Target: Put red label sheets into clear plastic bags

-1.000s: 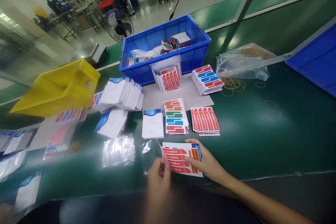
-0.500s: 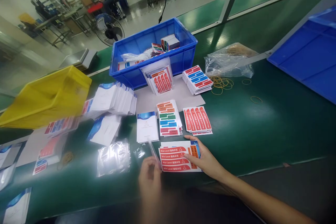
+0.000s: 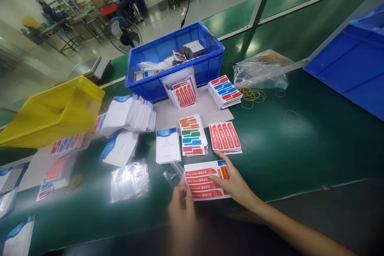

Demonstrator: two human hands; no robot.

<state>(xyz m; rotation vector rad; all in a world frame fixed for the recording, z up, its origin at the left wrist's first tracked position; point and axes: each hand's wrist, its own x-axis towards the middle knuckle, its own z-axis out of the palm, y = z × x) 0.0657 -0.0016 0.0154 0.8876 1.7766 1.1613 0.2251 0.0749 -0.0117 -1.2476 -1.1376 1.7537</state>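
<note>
My right hand (image 3: 232, 180) grips a small stack of sticker sheets (image 3: 201, 185) by its right end, thumb on top. The top sheet carries red "Max Level" and "Min Level" labels, with an orange-printed sheet and a blue corner showing beneath. Between its fingers my left hand (image 3: 181, 202) pinches a clear plastic bag (image 3: 175, 174), whose mouth lies at the left end of the sheets. Just beyond are a pile of white booklets (image 3: 168, 146), a pile of multicoloured sticker sheets (image 3: 192, 136) and a pile of red sticker sheets (image 3: 225, 138).
A blue crate (image 3: 175, 78) holding printed sheets stands behind the piles, with a filled bag (image 3: 181, 90) leaning on it. Rubber bands (image 3: 252, 97) lie to the right. Clear bags (image 3: 129, 181), stacked booklets (image 3: 120, 112) and a yellow bin (image 3: 57, 108) are on the left.
My left hand has moved right with the plastic bag, and the bag's mouth now overlaps the left end of the sticker sheets. My right hand keeps its hold, nearly in place.
</note>
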